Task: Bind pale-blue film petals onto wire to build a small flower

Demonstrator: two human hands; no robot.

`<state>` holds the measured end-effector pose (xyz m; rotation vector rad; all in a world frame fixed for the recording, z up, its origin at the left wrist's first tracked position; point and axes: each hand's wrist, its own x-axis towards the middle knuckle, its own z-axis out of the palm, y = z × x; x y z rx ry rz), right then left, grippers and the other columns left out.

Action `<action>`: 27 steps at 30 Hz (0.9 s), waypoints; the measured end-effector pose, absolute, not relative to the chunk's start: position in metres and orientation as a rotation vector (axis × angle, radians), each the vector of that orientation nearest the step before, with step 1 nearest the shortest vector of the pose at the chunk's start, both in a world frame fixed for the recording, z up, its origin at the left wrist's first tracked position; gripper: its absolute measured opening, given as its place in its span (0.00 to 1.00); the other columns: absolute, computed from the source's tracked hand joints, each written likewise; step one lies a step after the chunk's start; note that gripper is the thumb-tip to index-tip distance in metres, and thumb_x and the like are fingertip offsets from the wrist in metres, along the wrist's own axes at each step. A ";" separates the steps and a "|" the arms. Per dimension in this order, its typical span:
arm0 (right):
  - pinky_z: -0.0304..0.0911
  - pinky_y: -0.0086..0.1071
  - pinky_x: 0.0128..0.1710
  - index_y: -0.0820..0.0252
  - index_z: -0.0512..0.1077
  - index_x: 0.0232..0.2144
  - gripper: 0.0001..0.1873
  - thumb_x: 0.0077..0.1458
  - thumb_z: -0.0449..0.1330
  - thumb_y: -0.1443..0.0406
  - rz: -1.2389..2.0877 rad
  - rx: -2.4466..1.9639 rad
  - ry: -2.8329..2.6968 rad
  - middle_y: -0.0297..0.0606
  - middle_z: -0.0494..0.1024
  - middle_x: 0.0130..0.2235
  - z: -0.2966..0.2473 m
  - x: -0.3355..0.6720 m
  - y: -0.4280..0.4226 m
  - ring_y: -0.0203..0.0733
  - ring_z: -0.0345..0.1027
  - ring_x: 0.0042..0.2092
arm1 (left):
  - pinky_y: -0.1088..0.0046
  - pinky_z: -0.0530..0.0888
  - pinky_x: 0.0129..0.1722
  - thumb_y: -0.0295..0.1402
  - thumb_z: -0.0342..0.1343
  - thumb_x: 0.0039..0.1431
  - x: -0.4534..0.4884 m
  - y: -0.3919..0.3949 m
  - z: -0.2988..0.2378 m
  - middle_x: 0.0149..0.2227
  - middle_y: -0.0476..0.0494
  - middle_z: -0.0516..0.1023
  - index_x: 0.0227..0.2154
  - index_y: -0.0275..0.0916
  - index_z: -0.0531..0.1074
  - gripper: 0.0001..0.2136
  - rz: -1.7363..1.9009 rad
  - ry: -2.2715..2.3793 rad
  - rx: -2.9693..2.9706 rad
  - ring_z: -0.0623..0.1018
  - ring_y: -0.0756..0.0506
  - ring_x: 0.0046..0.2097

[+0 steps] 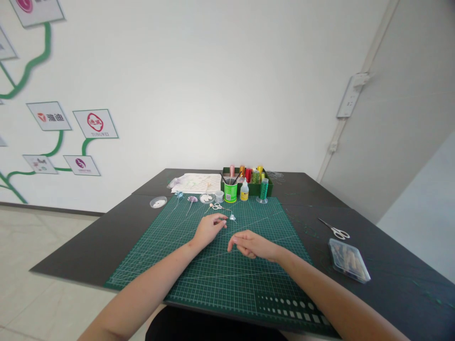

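My left hand (209, 228) is over the middle of the green cutting mat (199, 270), its fingers half bent with a small gap between the tips. Just beyond those fingertips is a small whitish-blue piece (232, 217), perhaps a flower; I cannot tell whether they touch it. To the right and nearer me, my right hand (251, 244) has its fingers curled in and the index bent downward. Anything in its grasp is too small to make out. Small white-handled scissors (217, 206) lie past my left hand, beside a purple flower (192, 199) and a blue flower (178, 194) on stems.
Along the mat's far edge stand a green can (231, 192), a glue bottle (244, 191), a green thread spool (263, 190) and a box (272, 188) of spools. At right lie scissors (337, 232) and a clear plastic case (349, 260). A shallow dish (158, 202) sits left.
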<state>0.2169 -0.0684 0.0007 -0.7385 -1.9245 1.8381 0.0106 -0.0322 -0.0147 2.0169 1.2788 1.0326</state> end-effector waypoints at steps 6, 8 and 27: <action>0.50 0.25 0.22 0.63 0.75 0.35 0.24 0.63 0.47 0.52 1.486 -0.797 -2.225 0.27 0.57 0.18 0.006 0.216 -0.071 0.30 0.50 0.20 | 0.73 0.72 0.39 0.36 0.52 0.57 0.011 -0.034 -0.012 0.30 0.49 0.81 0.41 0.39 0.76 0.12 1.035 1.294 1.994 0.79 0.47 0.33; 0.53 0.26 0.24 0.63 0.76 0.34 0.24 0.63 0.47 0.53 1.318 -0.877 -2.332 0.29 0.61 0.19 0.008 0.217 -0.071 0.32 0.54 0.22 | 0.73 0.71 0.38 0.36 0.52 0.57 0.011 -0.035 -0.008 0.30 0.49 0.81 0.41 0.39 0.76 0.12 1.044 1.278 1.991 0.79 0.47 0.33; 0.61 0.45 0.52 0.52 0.60 0.61 0.30 0.58 0.56 0.54 0.770 -0.924 -2.170 0.43 0.73 0.52 0.092 0.227 -0.081 0.48 0.67 0.50 | 0.74 0.72 0.35 0.38 0.53 0.59 0.024 -0.078 0.132 0.31 0.47 0.81 0.43 0.39 0.76 0.13 1.288 0.995 2.070 0.78 0.47 0.34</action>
